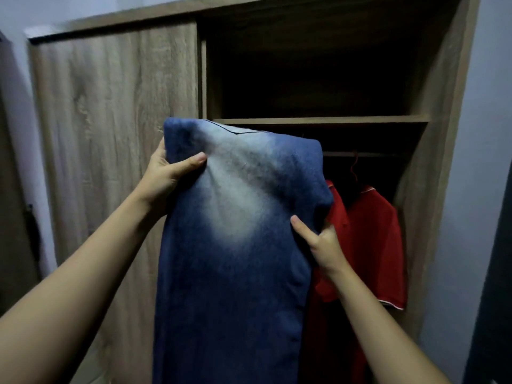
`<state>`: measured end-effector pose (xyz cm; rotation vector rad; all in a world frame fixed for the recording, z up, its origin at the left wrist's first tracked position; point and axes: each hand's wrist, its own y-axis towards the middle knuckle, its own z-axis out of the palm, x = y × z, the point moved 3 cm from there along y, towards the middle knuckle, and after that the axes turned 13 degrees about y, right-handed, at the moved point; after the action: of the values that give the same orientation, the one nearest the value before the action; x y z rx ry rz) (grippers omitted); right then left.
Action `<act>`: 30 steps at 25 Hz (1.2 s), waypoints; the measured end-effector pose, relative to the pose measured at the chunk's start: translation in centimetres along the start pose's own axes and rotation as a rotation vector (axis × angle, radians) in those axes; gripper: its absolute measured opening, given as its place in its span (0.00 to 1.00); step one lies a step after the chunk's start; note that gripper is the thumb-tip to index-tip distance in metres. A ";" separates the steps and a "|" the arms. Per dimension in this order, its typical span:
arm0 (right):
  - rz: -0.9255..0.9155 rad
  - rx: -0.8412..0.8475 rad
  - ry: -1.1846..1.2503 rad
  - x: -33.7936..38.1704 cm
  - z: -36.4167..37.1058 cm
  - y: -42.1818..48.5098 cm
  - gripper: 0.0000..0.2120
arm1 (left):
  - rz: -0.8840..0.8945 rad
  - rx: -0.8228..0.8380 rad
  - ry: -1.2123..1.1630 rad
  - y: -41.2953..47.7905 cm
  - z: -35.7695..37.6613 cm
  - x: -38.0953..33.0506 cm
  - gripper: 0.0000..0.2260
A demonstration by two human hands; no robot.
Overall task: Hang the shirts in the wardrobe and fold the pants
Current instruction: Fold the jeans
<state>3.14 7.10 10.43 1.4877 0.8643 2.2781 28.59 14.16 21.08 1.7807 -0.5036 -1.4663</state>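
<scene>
**Blue faded denim pants (235, 259) held up at the wardrobe: fold step**

We hold the pants in the air in front of the wood-grain wardrobe (110, 106). They are doubled over at the top, and the length hangs down out of view.

Judgement: the fold is under way, not finished. To do it well we should level both hands, line up the side edges and pull the cloth taut before the next fold. Denim is heavy, so a slack grip would likely let the layers slide.

Left hand (169, 176) grips the upper left edge, thumb on the front and fingers behind the cloth. Right hand (324, 245) grips the right edge lower down, thumb on the front. Both forearms reach up and forward. The left hand sits higher, so the top fold slopes.

A red short-sleeved shirt (371, 239) hangs on a thin red hanger (353, 170) inside, behind the right hand.
</scene>
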 end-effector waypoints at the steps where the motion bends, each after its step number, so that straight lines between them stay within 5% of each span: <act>1: 0.030 0.021 0.067 -0.2 0.2 0.1 0.09 | -0.009 -0.007 -0.014 0.0 -0.2 0.2 0.14; 4: 0.230 0.130 0.186 -1.3 0.6 0.3 0.37 | -0.041 -0.023 -0.020 -0.2 -0.5 0.9 0.14; 6: 0.263 0.143 0.218 -1.5 1.0 0.4 0.44 | -0.082 -0.047 -0.012 -0.2 -0.9 1.6 0.14; 11: 0.290 0.068 0.270 -1.6 1.2 0.7 0.16 | -0.201 0.181 0.262 0.1 -1.4 3.8 0.16; 15: 0.375 0.072 0.196 -1.4 0.8 0.1 0.08 | -0.334 0.367 0.438 -0.6 -2.1 7.8 0.20; 19: 0.412 0.001 0.240 -0.5 0.9 1.7 0.11 | -0.482 0.258 0.354 1.5 -2.2 7.9 0.21; 24: 0.629 -0.155 0.336 -1.0 -0.1 4.5 0.15 | -0.637 0.297 -0.246 -2.0 0.4 8.4 0.14; 30: 0.693 -0.020 0.282 -1.2 -1.6 1.8 0.11 | -0.767 0.149 -0.125 -3.7 0.8 14.0 0.27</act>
<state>2.33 4.50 10.23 1.6668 0.4115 3.0319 30.90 6.32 9.10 2.1309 0.0411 -2.1020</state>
